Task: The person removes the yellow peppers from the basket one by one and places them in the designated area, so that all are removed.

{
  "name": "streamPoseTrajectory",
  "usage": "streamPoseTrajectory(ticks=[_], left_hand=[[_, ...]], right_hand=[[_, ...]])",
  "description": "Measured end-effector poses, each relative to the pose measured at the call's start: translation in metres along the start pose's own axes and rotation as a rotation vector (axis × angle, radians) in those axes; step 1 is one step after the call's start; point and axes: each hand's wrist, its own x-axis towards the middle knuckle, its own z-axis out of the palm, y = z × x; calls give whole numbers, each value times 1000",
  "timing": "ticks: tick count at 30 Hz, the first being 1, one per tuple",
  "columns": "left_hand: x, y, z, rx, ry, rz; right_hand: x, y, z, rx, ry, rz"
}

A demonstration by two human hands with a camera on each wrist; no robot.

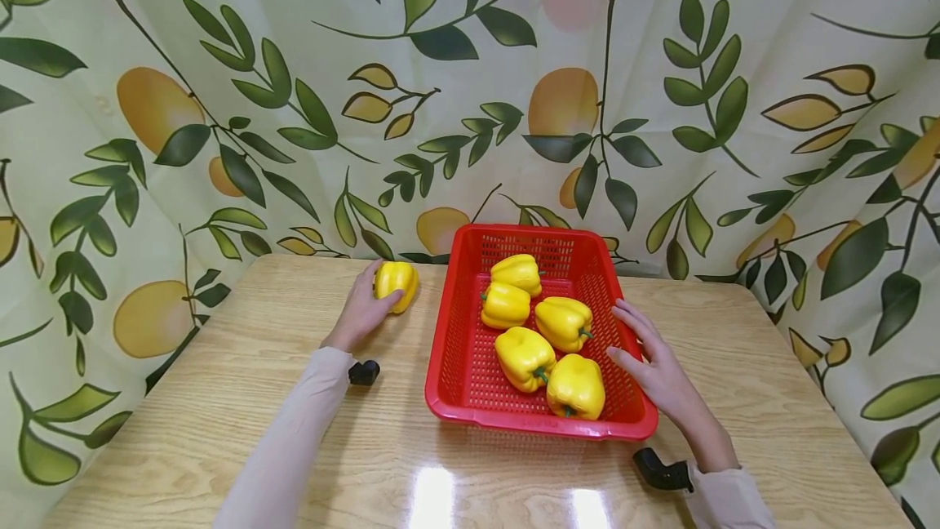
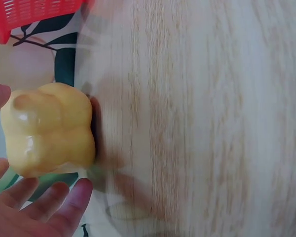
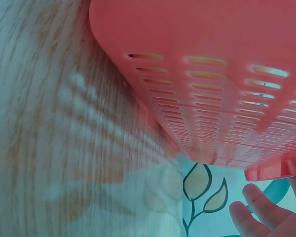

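My left hand (image 1: 365, 305) is around a yellow bell pepper (image 1: 397, 285) on the table, left of the red basket (image 1: 514, 423). In the left wrist view the lobed end of this bell pepper (image 2: 49, 131) faces the camera; the thumb is at its upper left and the loosely extended fingers (image 2: 71, 207) lie along its lower side. Several more yellow bell peppers (image 1: 562, 323) lie inside the basket. At the basket's right rim, my right hand (image 1: 661, 370) has its fingers spread, fingertips by the rim. The right wrist view shows the slotted outer wall (image 3: 202, 29).
The wooden table (image 1: 220, 366) runs back to a hanging cloth (image 1: 470, 104) printed with leaves and fruit. The basket stands near the table's far edge. Black wrist-worn devices (image 1: 363, 372) show at both sleeves.
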Motion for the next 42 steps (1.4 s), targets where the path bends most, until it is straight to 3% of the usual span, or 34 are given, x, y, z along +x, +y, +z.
streamPoseTrajectory(ticks=[16, 31, 42], left_hand=[[-10, 4, -13, 0, 3, 3], [-13, 23, -15, -17, 31, 104], [-17, 40, -10, -37, 8, 155]], right_hand=[[1, 1, 0, -10, 2, 1], [1, 1, -1, -18, 0, -6], [1, 1, -1, -17, -2, -2]])
